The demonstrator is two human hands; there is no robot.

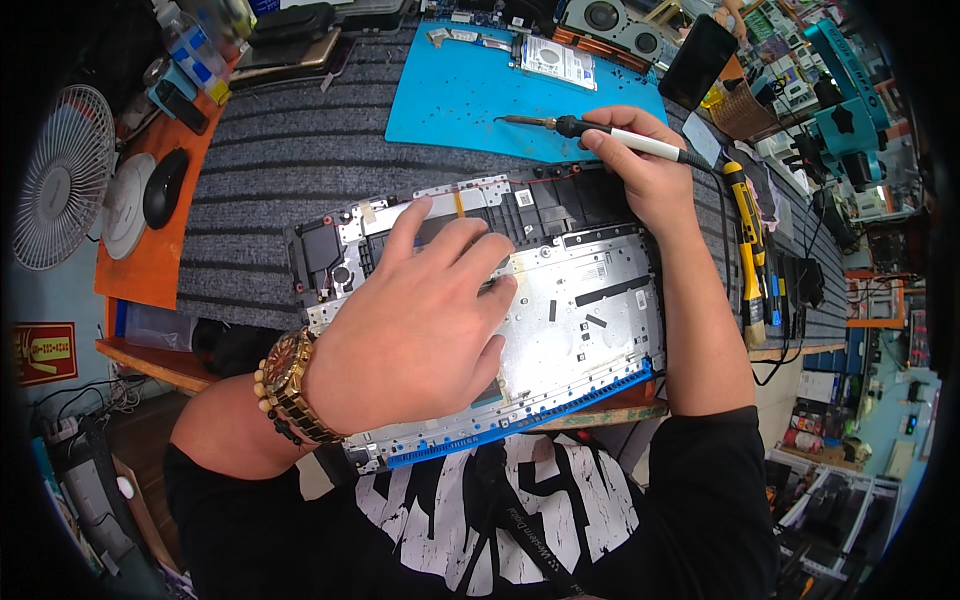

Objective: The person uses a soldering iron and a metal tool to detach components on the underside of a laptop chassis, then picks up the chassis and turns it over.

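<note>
In my right hand [645, 165] is a soldering iron [630, 141] with a white and black handle, its fingers closed round it. The bare tip points left above a blue mat [425, 100]. My left hand [420, 310], fingers spread, lies over an opened laptop chassis [560, 300] at the table's near edge. Silver metal, black plastic along the far side and a blue strip on the near edge mark this chassis. Part of its left and middle is hidden under my left hand and wrist.
On the mat lie a hard drive [556, 63] and small dark screws. Beyond it stands a cooling fan assembly [605, 18]. A black phone [698, 62] is propped at the right, near a yellow-handled tool [740, 215]. At left are a mouse [166, 188] and a white fan [62, 178].
</note>
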